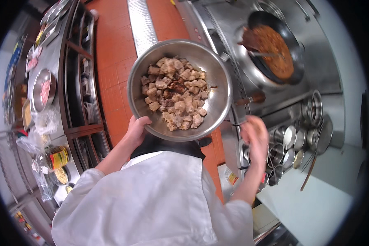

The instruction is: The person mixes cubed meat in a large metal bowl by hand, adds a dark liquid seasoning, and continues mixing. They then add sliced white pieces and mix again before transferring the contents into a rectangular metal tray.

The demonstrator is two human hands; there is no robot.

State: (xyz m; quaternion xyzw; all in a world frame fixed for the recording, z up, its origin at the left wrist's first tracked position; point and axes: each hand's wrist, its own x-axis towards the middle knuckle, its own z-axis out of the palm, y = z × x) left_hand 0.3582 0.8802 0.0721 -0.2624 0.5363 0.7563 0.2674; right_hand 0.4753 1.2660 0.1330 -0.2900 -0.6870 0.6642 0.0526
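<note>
My left hand (137, 131) grips the near left rim of a stainless steel mixing bowl (218, 92), thumb over the edge. The bowl is held up in front of my apron, tilted slightly. Inside lie chunks of pale cooked meat (181, 104) with a dark brown sauce or paste (176, 86) in the middle. My right hand (254, 133) is apart from the bowl, to its right, over the stove's front edge near several metal seasoning pots. It is blurred, and its fingers are curled; whether they hold anything cannot be seen.
On the stove at right, a black wok (298, 64) holds orange-brown sauce with a metal utensil (267, 54) in it. A wooden handle (256, 97) lies at the stove edge. At left, a steel counter (57, 52) bears a bowl of raw meat (45, 92) and an oil bottle (57, 156).
</note>
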